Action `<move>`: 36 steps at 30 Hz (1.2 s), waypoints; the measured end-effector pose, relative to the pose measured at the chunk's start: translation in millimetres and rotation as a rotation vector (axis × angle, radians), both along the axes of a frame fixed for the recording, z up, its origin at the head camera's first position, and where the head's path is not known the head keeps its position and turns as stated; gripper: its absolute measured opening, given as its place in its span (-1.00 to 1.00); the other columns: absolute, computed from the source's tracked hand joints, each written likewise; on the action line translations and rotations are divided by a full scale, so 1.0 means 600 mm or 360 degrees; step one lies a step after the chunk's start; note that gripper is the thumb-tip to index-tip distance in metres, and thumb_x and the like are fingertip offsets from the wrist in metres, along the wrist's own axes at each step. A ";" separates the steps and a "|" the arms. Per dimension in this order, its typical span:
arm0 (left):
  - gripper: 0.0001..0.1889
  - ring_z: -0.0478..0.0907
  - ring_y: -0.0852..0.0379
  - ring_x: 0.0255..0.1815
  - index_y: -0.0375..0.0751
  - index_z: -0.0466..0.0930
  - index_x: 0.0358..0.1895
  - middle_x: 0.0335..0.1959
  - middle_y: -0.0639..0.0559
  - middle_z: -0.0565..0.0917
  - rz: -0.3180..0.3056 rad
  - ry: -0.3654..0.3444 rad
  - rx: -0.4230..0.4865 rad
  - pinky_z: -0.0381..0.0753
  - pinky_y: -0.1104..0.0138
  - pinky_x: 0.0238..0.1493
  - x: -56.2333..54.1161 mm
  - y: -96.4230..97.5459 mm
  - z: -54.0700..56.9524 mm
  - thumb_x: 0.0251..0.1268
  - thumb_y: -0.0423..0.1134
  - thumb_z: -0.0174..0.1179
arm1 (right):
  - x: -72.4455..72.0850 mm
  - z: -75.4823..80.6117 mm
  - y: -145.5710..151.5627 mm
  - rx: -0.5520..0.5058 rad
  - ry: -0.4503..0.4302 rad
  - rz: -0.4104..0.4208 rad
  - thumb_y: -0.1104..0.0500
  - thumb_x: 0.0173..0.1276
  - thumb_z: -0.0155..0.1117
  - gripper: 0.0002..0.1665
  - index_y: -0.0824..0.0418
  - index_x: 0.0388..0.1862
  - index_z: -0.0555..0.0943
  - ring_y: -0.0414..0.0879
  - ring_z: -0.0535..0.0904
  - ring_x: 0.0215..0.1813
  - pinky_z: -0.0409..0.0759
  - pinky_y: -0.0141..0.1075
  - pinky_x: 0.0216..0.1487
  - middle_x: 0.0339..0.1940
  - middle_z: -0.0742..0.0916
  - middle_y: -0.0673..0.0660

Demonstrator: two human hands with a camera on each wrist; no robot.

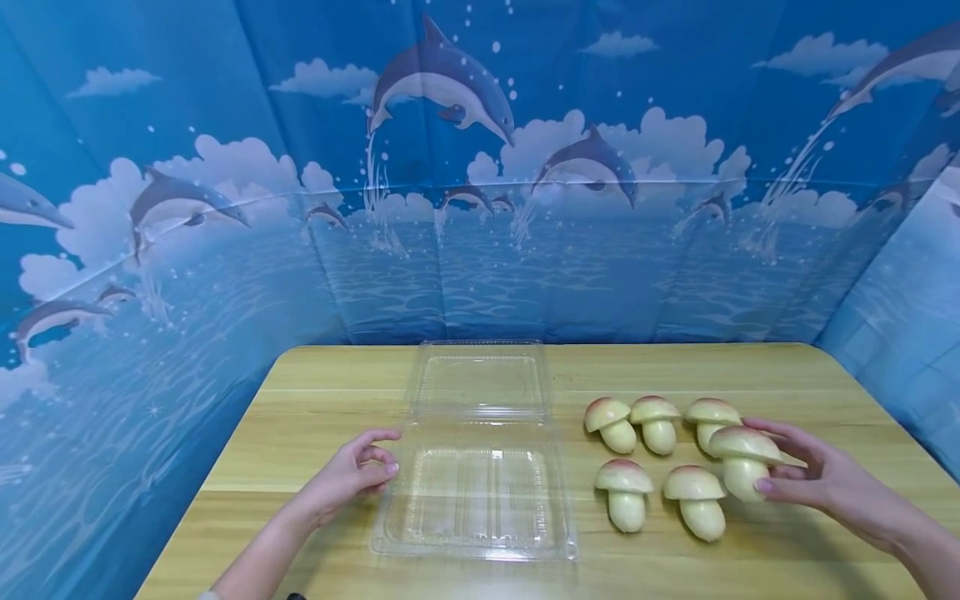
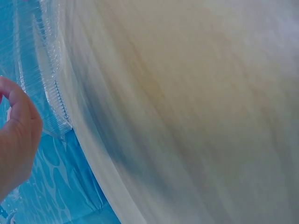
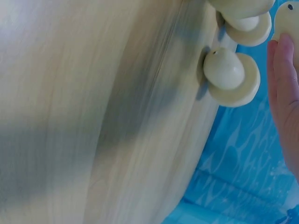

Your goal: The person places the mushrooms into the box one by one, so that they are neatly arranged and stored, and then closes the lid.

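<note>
In the head view my right hand [image 1: 832, 475] grips a model mushroom [image 1: 745, 458] with a pale stem and reddish-tinged cap, thumb on the stem and fingers behind. The same mushroom [image 3: 288, 21] shows at the right wrist view's upper right edge, partly cut off. Left of it lie several like mushrooms in two rows, among them a front one [image 1: 625, 493] and a back one [image 1: 609, 423]. My left hand [image 1: 352, 475], fingers loosely bent, has its fingertips right at the left rim of a clear plastic clamshell box [image 1: 472, 500], whose lid lies folded back.
A light wood-grain table [image 1: 255, 467] carries everything. Behind it and at both sides hangs a blue curtain [image 1: 480, 275] printed with dolphins. A small dark object [image 1: 296, 596] peeks in at the bottom edge near the left forearm.
</note>
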State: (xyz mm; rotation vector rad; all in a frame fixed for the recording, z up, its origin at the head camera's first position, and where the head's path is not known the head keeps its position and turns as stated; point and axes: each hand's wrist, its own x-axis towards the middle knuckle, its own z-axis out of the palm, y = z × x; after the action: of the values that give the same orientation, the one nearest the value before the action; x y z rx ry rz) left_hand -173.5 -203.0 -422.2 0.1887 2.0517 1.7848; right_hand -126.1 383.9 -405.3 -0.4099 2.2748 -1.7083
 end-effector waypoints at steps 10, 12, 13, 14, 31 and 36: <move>-0.42 0.42 0.20 -0.43 -0.39 0.15 0.32 -0.27 -0.05 0.47 0.0012 0.0010 -0.0027 0.49 0.44 -0.37 0.001 0.000 0.001 0.26 -0.39 0.15 | -0.019 0.038 -0.057 -0.0097 -0.0108 0.0171 0.42 0.36 0.02 -0.20 0.06 0.49 0.01 -0.24 0.51 0.10 0.58 -0.14 -0.07 0.22 0.39 -0.31; -0.42 0.41 0.20 -0.45 -0.38 0.15 0.32 -0.28 -0.05 0.48 0.0017 0.0008 -0.0034 0.46 0.45 -0.41 0.001 0.002 0.002 0.26 -0.40 0.15 | -0.021 0.042 -0.068 -0.0064 -0.0098 0.0148 0.40 0.36 0.05 -0.20 0.09 0.49 0.00 -0.27 0.51 0.09 0.58 -0.18 -0.08 0.22 0.38 -0.31; -0.42 0.40 0.20 -0.46 -0.38 0.15 0.32 -0.29 -0.05 0.48 0.0019 0.0007 -0.0039 0.44 0.45 -0.42 0.000 0.003 0.003 0.26 -0.40 0.14 | -0.022 0.044 -0.073 -0.0043 -0.0091 0.0126 0.40 0.35 0.07 -0.20 0.09 0.48 0.01 -0.27 0.52 0.08 0.58 -0.20 -0.08 0.21 0.39 -0.31; -0.42 0.40 0.20 -0.46 -0.37 0.16 0.32 -0.29 -0.05 0.48 0.0022 0.0004 -0.0041 0.44 0.46 -0.43 0.000 0.005 0.004 0.26 -0.40 0.14 | -0.023 0.045 -0.076 -0.0038 -0.0077 0.0123 0.40 0.34 0.07 -0.20 0.09 0.48 0.03 -0.26 0.52 0.07 0.58 -0.21 -0.09 0.20 0.39 -0.31; -0.42 0.42 0.19 -0.44 -0.37 0.15 0.32 -0.29 -0.05 0.47 0.0038 -0.0026 -0.0039 0.48 0.44 -0.39 0.000 0.008 0.007 0.27 -0.41 0.13 | -0.038 0.060 -0.138 -0.0125 -0.0039 0.0220 0.42 0.30 0.12 -0.22 0.17 0.44 0.09 -0.15 0.52 0.10 0.58 -0.17 -0.08 0.25 0.34 -0.14; -0.41 0.43 0.19 -0.42 -0.38 0.16 0.32 -0.28 -0.05 0.47 0.0054 -0.0027 -0.0044 0.50 0.44 -0.36 0.001 0.009 0.007 0.25 -0.41 0.15 | -0.047 0.064 -0.158 -0.0181 -0.0054 0.0306 0.42 0.31 0.10 -0.24 0.23 0.44 0.08 -0.13 0.52 0.11 0.58 -0.13 -0.06 0.23 0.40 -0.11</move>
State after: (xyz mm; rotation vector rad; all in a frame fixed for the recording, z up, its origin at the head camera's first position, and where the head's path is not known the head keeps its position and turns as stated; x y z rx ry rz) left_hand -172.8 -197.9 -418.0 0.1308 2.0783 1.7709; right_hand -154.4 289.4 -367.0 -0.5981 2.0471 -1.7371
